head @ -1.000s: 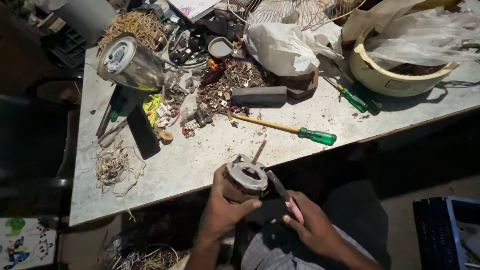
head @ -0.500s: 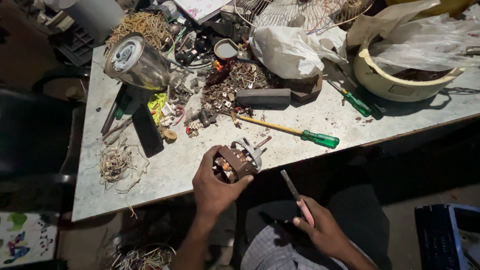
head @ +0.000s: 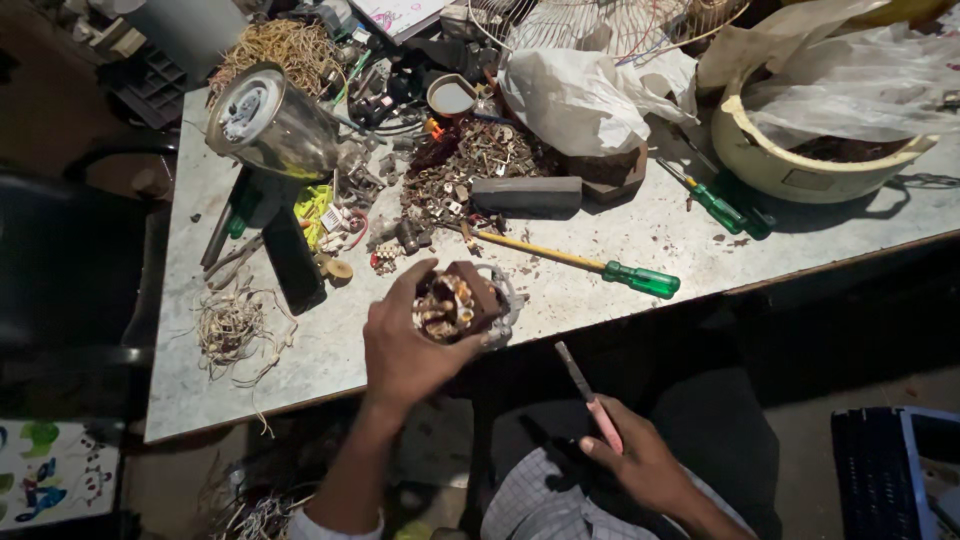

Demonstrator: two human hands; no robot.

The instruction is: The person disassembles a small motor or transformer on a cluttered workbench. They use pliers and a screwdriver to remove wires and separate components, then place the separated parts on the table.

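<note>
1. The left hand (head: 410,350) is wrapping its fingers around a small motor stator (head: 458,303), with copper windings facing up, and is holding it just over the near edge of the grey worktable (head: 330,350).
2. The right hand (head: 640,462) is pinching a thin pink-handled tool (head: 590,395) between thumb and fingers, its dark blade pointing toward 11 o'clock, well apart from the stator and low over the lap.
3. To work the windings well, the left hand would probably do best keeping the stator tilted toward the eye and braced firm, so the blade can enter from 4 o'clock without slipping onto the fingers.
4. The thumb is lying close to the winding face; keeping it clear of the blade's line looks wise.
5. At 1 o'clock from the stator a green-handled screwdriver (head: 575,262) is lying on the table, near but not touching.
6. At 12 o'clock a heap of small metal scraps (head: 465,165) and a dark bar (head: 527,195) are crowding the table.
7. At 9 o'clock a tangle of pale wire (head: 232,325) is resting near the table's edge.
8. Open room is lying mostly below the table edge, between the two hands, where the arms can swing freely.
</note>
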